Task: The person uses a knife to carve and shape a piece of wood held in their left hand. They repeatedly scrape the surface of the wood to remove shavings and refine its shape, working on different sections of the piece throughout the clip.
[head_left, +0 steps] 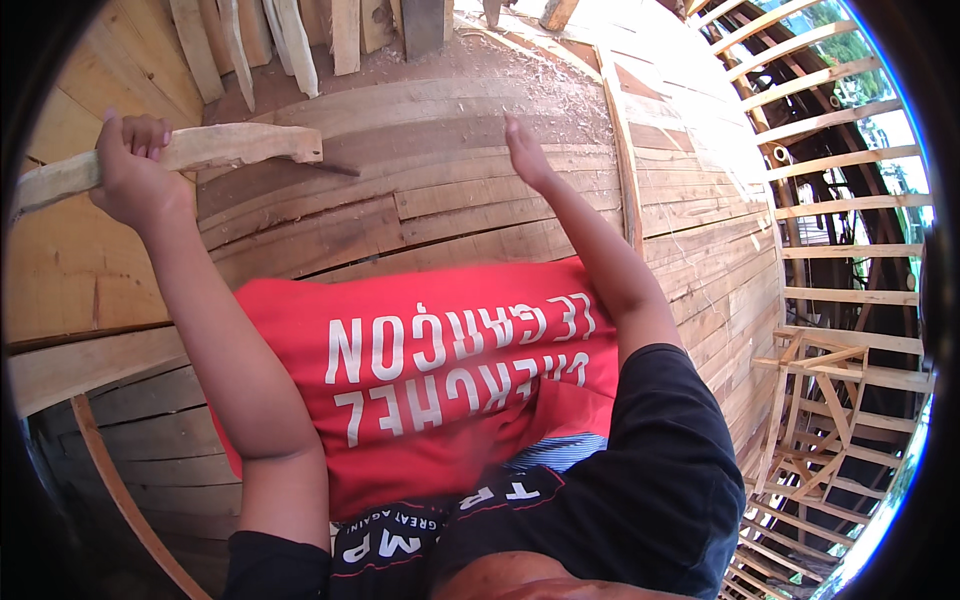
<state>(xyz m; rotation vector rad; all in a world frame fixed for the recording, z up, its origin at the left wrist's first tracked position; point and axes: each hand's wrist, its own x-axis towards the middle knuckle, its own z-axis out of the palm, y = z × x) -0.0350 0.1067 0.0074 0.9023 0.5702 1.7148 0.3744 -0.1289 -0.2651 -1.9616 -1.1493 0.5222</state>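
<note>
Two hands point(140, 178) point(525, 155), left gripping one timber point(240, 147), one red cloth point(285, 340)

Timber point(240, 147) in my left hand point(143, 175), over floor's left edge, end pointing to floor middle. My right hand point(527, 150) above plank floor point(430, 215), right of timber. Batten point(622, 150) on floor, right of that hand. Shavings point(530, 90) toward far edge. Boards point(345, 35) along far edge, left half. Slats point(850, 205) past right edge. Cloth point(460, 350) over my lap, near edge.
</note>
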